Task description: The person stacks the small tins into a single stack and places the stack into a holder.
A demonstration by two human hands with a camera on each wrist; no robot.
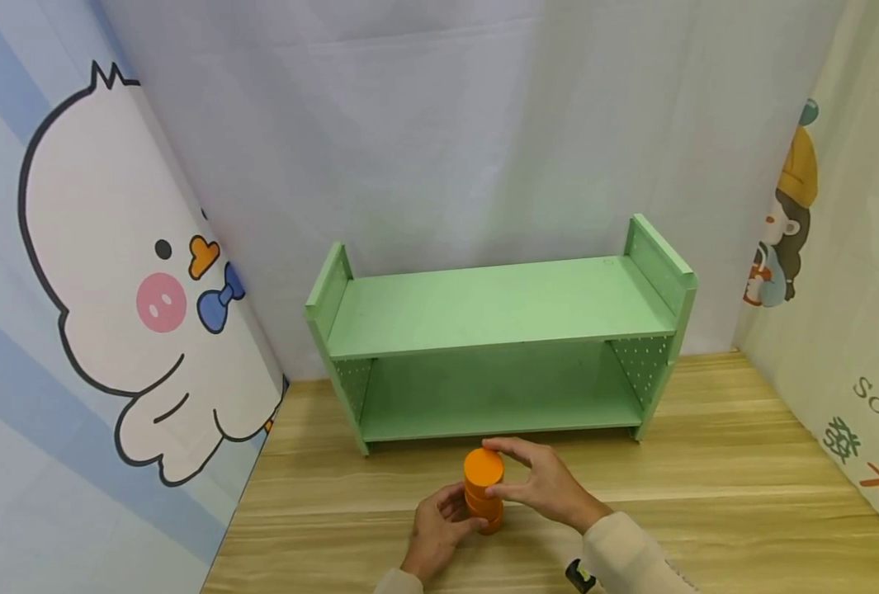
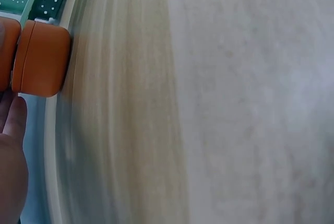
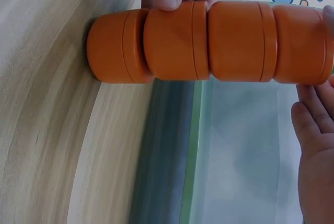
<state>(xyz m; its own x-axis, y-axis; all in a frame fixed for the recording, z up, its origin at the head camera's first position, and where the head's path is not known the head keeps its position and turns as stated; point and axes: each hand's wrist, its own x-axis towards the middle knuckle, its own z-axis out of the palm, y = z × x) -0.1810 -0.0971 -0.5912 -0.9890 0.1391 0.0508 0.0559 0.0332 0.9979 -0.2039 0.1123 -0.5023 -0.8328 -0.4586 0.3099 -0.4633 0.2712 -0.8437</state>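
Note:
Several orange round lidded jars stand in a column on the wooden table, the top jar (image 1: 483, 467) level with my right hand (image 1: 546, 483). That hand pinches the top jar between thumb and fingers. My left hand (image 1: 435, 532) grips lower on the column; in the right wrist view its thumb and fingers are around the second jar (image 3: 175, 44) from the bottom. The bottom jar (image 3: 116, 46) rests on the table, slightly out of line with those above. In the left wrist view the bottom jar (image 2: 43, 59) shows at the left edge beside the left fingers.
Just behind the jars stands a green two-tier shelf (image 1: 498, 305) with raised, perforated side panels. The wooden table (image 1: 721, 462) extends to both sides. Fabric backdrops (image 1: 446, 148) with cartoon prints hang around it. A black wrist device (image 1: 580, 575) shows by the right sleeve.

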